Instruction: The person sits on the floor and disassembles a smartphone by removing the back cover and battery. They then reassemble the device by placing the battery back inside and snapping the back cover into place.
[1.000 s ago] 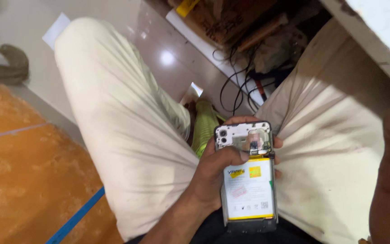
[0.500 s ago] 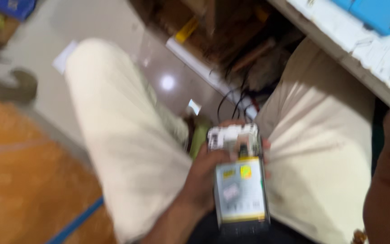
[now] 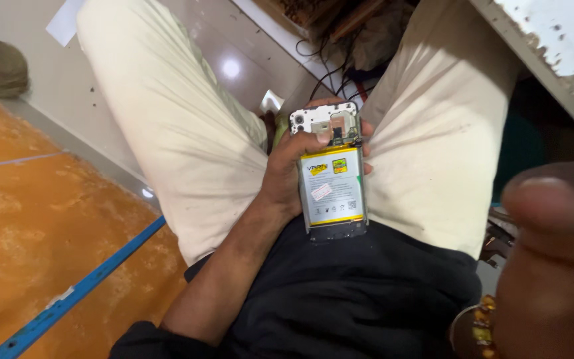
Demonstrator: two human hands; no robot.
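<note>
Left hand (image 3: 286, 174) is wrapped round an opened phone with its back cover off (image 3: 330, 174), thumb on top, fingers curled behind. The white and yellow flat battery (image 3: 331, 186) shows. Phone sits over the lap, btwn the cream trouser legs (image 3: 181, 126). Right hand (image 3: 553, 259) is close & blurry; can't tell its grip.

The phone (image 3: 330, 173) sits in the left hand (image 3: 287, 176), wedged between the two thighs (image 3: 181, 133), so the sides are blocked. Above the phone's face is open room. Past its top end a tangle of cables (image 3: 330, 63) crowds the floor gap. The counter (image 3: 553, 53) edge overhangs on the right, with the blurred right hand (image 3: 553, 266) under it.
</note>
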